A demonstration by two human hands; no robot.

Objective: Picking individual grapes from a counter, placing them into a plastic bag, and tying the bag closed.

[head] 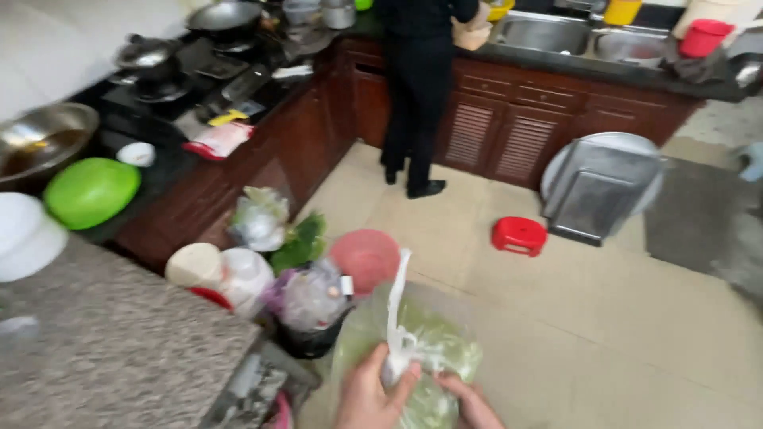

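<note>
Head view: holding a clear plastic bag of green leafy stuff low at the bottom edge, above the tiled floor. Left hand closed round the bag's twisted white neck; right hand pinching the bag just beside it, fingers curled. Just left of the bag, a heap of bags and round lids on the floor against the speckled stone counter. Green bowl near the dark counter's front edge. Red stool well apart on the floor. Another person in dark clothes standing at the sink.
</note>
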